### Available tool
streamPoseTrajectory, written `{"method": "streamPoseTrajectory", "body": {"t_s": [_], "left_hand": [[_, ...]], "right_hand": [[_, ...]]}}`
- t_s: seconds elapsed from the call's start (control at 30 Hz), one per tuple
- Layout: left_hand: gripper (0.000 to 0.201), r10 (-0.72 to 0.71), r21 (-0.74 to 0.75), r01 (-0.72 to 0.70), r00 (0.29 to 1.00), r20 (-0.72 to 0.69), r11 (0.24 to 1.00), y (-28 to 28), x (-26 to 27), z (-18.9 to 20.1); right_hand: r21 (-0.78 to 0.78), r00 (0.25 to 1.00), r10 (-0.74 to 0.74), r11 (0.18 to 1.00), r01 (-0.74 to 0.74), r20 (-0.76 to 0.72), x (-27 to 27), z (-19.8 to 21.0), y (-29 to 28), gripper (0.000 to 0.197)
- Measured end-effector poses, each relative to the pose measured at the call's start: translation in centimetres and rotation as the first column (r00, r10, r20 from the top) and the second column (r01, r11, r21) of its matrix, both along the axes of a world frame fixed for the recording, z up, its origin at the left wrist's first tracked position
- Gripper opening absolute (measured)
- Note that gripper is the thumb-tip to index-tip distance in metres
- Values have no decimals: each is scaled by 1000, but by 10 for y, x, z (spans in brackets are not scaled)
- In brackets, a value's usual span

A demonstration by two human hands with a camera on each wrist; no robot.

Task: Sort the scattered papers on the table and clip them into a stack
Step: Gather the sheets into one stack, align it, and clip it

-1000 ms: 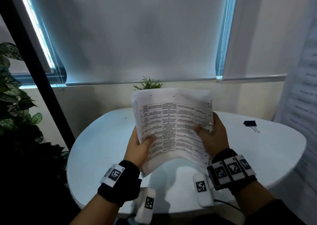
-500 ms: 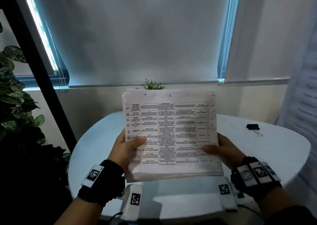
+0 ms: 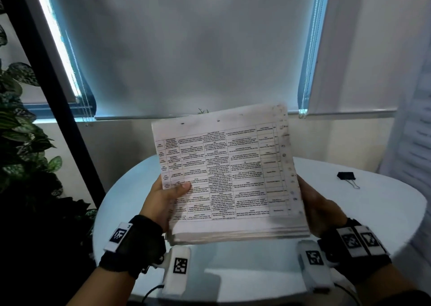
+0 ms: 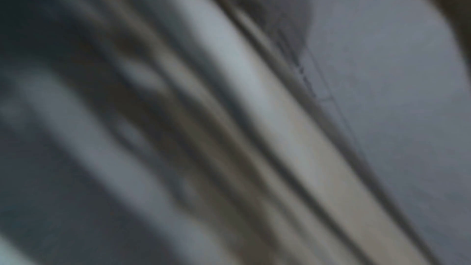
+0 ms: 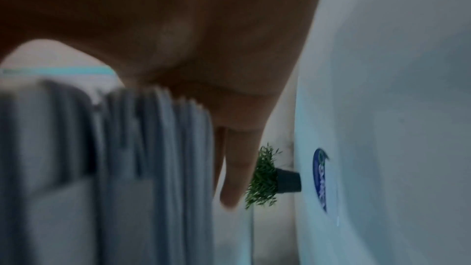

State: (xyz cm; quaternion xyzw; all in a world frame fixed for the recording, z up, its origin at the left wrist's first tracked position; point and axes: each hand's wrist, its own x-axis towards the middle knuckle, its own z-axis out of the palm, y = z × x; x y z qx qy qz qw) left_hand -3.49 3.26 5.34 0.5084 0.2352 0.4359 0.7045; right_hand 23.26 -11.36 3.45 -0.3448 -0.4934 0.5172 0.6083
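A thick paper stack (image 3: pixel 228 170) with printed tables on its front sheet is held up over the white table (image 3: pixel 233 270), tilted with its right corner higher. My left hand (image 3: pixel 168 198) grips the left edge, thumb lying across the front sheet. At the right edge my right hand (image 3: pixel 319 207) lies against the stack, and no thumb shows on the front. In the right wrist view its fingers (image 5: pixel 239 168) run straight along the back of the paper stack (image 5: pixel 127 168). The black binder clip (image 3: pixel 346 176) lies on the table at the right. The left wrist view is only blur.
A small potted plant (image 5: pixel 288 180) stands at the table's far edge, mostly hidden behind the papers in the head view. Large leafy plants (image 3: pixel 21 142) fill the left side. A drawn window blind (image 3: pixel 198 49) hangs behind the table.
The stack went from curled to flat, then tilted with its right corner up. My right thumb has come off the front sheet, and that hand now lies along the right edge.
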Motion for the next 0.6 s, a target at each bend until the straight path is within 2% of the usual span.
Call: {"method": "streamPoseTrajectory", "body": {"t_s": [0.07,0.13,0.17,0.27,0.33,0.4,0.47,0.53,0.6], "left_hand": [[51,3,-11,-3,1000,19,1000,3,1,2],[46,28,13,-28,1000,8,1000,4,1,3],[43,47,35,-47,999,-6,998,4,1,2],[39,92,78,-90,995,-26,993,-1,5,0],[40,128,113,-123,991,-38,986,-3,12,-5],[41,215,196,-196,973,-83,961,-2,19,-16],[38,290,292,-236,944,-156,927,-3,25,-31],[37,320,353,-230,920,-224,907,-4,30,-43],[43,336,384,-210,893,-298,899,-5,32,-51]], "right_hand": [[66,996,81,995,-78,-48,-8,6,0,72],[-31,999,-2,999,4,48,-12,14,0,87],[-46,992,-69,996,74,106,-11,14,1,84],[-22,950,-205,976,216,237,-12,10,6,58],[14,886,-316,944,331,339,-17,2,12,52],[80,758,-463,872,484,460,-26,-12,19,46],[111,664,-549,806,581,507,-33,-33,24,48],[107,632,-589,769,631,504,-38,-52,27,49],[66,632,-612,741,668,475,-42,-65,28,45]]}}
